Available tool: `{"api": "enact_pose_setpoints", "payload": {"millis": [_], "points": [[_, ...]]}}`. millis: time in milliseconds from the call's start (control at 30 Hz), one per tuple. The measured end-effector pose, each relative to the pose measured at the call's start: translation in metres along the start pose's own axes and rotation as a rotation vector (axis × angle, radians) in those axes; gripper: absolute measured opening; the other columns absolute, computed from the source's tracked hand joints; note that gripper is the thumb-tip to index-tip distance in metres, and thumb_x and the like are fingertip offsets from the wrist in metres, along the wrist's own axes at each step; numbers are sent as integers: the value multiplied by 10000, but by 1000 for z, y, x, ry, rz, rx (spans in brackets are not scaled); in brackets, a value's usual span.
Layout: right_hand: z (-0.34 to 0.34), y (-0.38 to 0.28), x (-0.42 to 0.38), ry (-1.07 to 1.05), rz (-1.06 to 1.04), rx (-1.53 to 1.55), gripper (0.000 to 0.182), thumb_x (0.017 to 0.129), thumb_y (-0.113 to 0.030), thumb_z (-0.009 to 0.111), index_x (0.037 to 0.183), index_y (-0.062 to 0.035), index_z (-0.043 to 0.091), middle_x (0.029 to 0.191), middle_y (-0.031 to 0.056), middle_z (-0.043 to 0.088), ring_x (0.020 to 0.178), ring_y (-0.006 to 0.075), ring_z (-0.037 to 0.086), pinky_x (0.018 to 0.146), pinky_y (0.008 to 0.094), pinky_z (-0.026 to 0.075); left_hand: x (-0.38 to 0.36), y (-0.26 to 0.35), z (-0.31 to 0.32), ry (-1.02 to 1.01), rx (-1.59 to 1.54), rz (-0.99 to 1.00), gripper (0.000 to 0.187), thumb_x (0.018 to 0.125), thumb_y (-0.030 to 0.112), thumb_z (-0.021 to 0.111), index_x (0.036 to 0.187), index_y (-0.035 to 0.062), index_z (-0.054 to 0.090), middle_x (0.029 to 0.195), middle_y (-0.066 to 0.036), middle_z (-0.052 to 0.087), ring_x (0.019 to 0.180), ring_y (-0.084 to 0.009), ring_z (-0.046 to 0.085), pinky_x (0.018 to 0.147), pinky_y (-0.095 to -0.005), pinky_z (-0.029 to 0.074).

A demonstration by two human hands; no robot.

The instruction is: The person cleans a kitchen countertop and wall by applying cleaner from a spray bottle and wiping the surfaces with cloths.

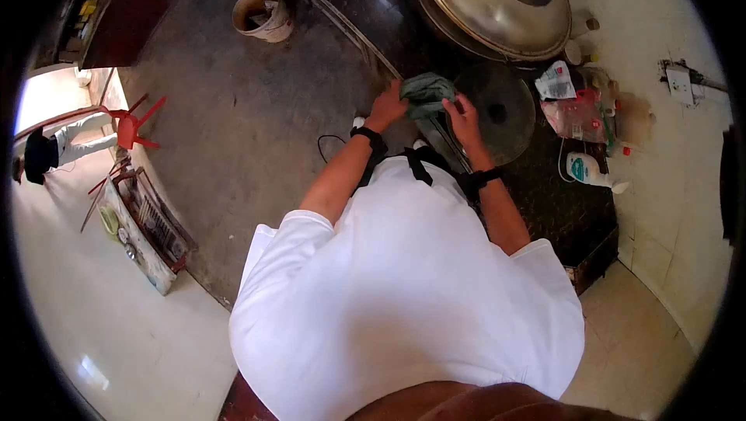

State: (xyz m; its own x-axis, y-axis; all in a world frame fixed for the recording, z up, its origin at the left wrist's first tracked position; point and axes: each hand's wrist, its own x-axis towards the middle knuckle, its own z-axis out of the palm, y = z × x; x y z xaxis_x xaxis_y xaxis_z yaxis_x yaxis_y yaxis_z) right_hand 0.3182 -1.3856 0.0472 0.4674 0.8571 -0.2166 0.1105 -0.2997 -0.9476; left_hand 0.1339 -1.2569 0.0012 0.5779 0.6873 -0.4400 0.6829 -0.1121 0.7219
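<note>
A crumpled grey-green cloth (427,92) is between my two hands, above the edge of the dark countertop (544,211). My left hand (387,107) grips its left end with closed fingers. On the other side, my right hand (465,120) pinches the cloth's right edge between thumb and fingers. Just beyond my right hand, a round translucent disc (505,110) with a dark centre lies on the counter. A large pan with a domed metal lid (505,1) stands behind the cloth.
Plastic packages (576,114) and a white spray bottle (588,169) stand by the tiled wall. A dirty bucket (266,15) is on the concrete floor. Farther left are a red stool (134,124), a wooden rack (151,215) and another person (58,149) near the doorway.
</note>
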Motion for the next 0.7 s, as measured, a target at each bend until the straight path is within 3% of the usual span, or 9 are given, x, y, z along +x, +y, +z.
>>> {"api": "enact_pose_setpoints", "payload": {"millis": [33,133,200,233,267,333,500,600,700], "points": [[2,16,12,2,3,-6,299,886,-281,685,928,4,606,778,86,508,739,195,499,695,351,424,3,-9,-7,-116,-35,-117,683,895,293,548,1456,38,256,1139,-285,597,1024,-464,572,871,-510,459],[17,27,23,59,53,-132,262,911,-262,662,880,-10,594,747,25,550,672,138,520,653,271,428,8,-31,-19,-125,-3,-123,693,913,357,515,1456,7,263,1134,-289,605,1010,-466,578,881,-507,458],[34,20,29,128,198,-37,321,894,-321,666,889,-16,565,717,81,539,654,216,552,621,377,440,23,-41,-28,-44,-24,-94,662,909,326,539,1437,6,301,1149,-283,596,1030,-461,571,895,-501,455],[41,12,31,134,208,-34,321,894,-321,666,889,-16,565,717,81,539,654,216,552,621,377,440,25,-42,-32,40,-54,-72,632,904,296,563,1418,5,338,1163,-277,588,1051,-455,563,910,-494,452],[46,4,37,63,156,-177,296,892,-306,659,902,-25,567,710,92,533,638,245,561,614,390,447,29,-43,-38,31,-52,-74,632,904,296,563,1418,5,338,1163,-277,588,1051,-455,563,910,-494,452],[62,-3,48,-17,105,-321,272,890,-291,652,915,-34,568,702,103,527,622,273,569,607,404,454,34,-28,-67,282,-150,136,481,894,148,595,1334,32,439,1289,-249,479,1153,-449,486,946,-509,434],[89,-42,67,-147,-88,-469,342,862,-232,631,1154,-60,582,895,217,641,809,405,618,693,483,484,46,-2,-110,426,36,342,561,789,112,679,1318,126,496,1317,-220,469,1212,-412,449,951,-492,434],[78,-29,85,-370,-67,-469,386,853,-219,623,1212,-85,577,977,257,639,880,427,613,720,496,490,51,7,-106,312,286,450,554,802,116,644,1334,145,494,1366,-207,426,1208,-421,438,980,-504,412],[63,23,77,-229,-255,-563,359,840,-193,608,1170,-53,611,954,265,637,866,436,609,726,489,497,73,-24,-48,84,461,521,542,844,141,586,1372,163,466,1439,-189,363,1255,-429,390,1035,-520,367]]}}
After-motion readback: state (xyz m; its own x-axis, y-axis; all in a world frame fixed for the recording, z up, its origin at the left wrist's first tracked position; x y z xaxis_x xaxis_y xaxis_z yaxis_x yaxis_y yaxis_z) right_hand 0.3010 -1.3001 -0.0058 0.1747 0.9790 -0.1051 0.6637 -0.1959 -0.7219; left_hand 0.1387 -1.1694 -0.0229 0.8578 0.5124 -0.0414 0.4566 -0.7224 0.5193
